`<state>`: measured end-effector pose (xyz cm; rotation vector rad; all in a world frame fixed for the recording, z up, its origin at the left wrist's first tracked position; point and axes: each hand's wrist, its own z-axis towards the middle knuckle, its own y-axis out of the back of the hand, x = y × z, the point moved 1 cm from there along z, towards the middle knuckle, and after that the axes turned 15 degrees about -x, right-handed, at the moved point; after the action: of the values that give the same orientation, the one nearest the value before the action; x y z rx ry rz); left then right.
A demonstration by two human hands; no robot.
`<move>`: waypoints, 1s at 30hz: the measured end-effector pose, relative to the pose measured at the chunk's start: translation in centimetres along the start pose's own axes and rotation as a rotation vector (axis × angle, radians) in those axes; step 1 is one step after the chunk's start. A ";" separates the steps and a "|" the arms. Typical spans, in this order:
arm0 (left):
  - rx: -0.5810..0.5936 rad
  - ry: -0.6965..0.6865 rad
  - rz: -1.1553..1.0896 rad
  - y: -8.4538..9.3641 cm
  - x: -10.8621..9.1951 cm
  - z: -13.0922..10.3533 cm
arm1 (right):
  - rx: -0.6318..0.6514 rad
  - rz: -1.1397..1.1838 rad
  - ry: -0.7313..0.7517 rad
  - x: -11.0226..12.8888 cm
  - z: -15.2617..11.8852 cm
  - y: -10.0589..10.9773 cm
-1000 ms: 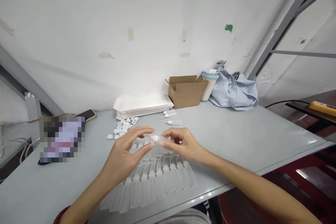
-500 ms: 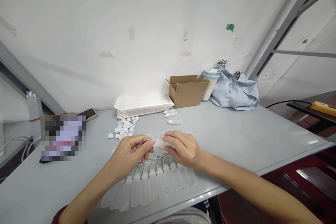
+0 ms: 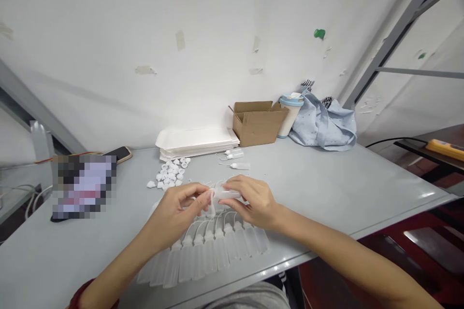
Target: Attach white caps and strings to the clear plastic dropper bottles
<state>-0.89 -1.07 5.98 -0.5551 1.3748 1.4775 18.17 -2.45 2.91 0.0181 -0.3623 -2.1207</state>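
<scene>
My right hand [image 3: 253, 202] grips a small translucent plastic squeeze bottle [image 3: 232, 194], which lies sideways in the fingers with its top toward the left. At that top, my left hand [image 3: 179, 208] pinches a white nozzle cap [image 3: 211, 194] between thumb and forefinger; the fingertips partly hide it. A thin pale piece hangs down beside the left fingertips. Below the hands, several similar bottles [image 3: 217, 248] lie side by side in a fanned row, thin curved tubes at their tops. Behind the left hand, several loose white caps [image 3: 172, 173] form a pile.
Several more small bottles [image 3: 239, 166] lie beyond the hands. Along the wall stand a stack of white envelopes [image 3: 197, 141], an open cardboard box [image 3: 259, 126], a lidded cup [image 3: 288, 118] and a blue cloth bag [image 3: 324, 128]. A phone [image 3: 123, 154] lies at the left, beside a blurred-out area.
Both hands stay at nearly the same place. The curved tube across the left fingers no longer shows there; a pale piece now hangs below the fingertips. More of the held bottle shows.
</scene>
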 end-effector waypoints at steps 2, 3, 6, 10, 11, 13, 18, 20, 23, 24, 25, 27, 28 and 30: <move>0.048 0.042 -0.019 -0.1 0.0 -0.1 | -0.029 -0.058 0.081 -0.1 -0.2 0.0; 0.058 0.052 -0.024 -0.2 0.0 -0.1 | -0.039 -0.081 0.109 -0.1 -0.3 0.0; 0.057 0.058 -0.039 -0.5 0.0 -0.2 | -0.052 -0.131 0.174 -0.1 -0.3 0.0; 0.072 0.076 -0.094 -0.7 0.1 -0.1 | -0.048 -0.166 0.215 0.0 -0.3 0.1; 0.085 0.082 -0.105 -0.7 0.1 0.0 | -0.051 -0.165 0.214 0.0 -0.3 0.1; 0.108 0.086 -0.114 -0.6 0.0 0.1 | -0.058 -0.142 0.195 -0.1 -0.3 0.0; 0.090 -0.031 -0.038 -0.3 -0.1 -0.2 | -0.013 0.014 0.044 -0.1 -0.1 0.2; 0.033 -0.163 0.042 -0.4 0.1 -0.4 | 0.045 0.089 -0.067 0.1 0.2 0.4; -0.097 -0.367 0.118 -0.5 0.5 -0.7 | 0.130 0.194 -0.263 0.2 0.7 0.6; -0.135 -0.409 0.125 -0.6 0.6 -0.7 | 0.141 0.224 -0.318 0.2 0.8 0.6; -0.162 -0.433 0.129 -0.6 0.7 -0.7 | 0.143 0.249 -0.359 0.2 0.8 0.6; -0.181 -0.394 0.137 -0.7 0.8 -0.6 | 0.126 0.273 -0.396 0.2 0.8 0.6; -0.163 -0.337 0.138 -0.7 0.8 -0.5 | 0.117 0.277 -0.398 0.2 0.8 0.6; -0.091 -0.204 0.131 -0.7 0.5 -0.5 | 0.109 0.277 -0.394 0.1 0.8 0.7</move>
<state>-0.63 -1.41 5.08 -0.3649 1.2074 1.6608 18.51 -2.69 3.87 -0.3712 -0.6726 -1.8204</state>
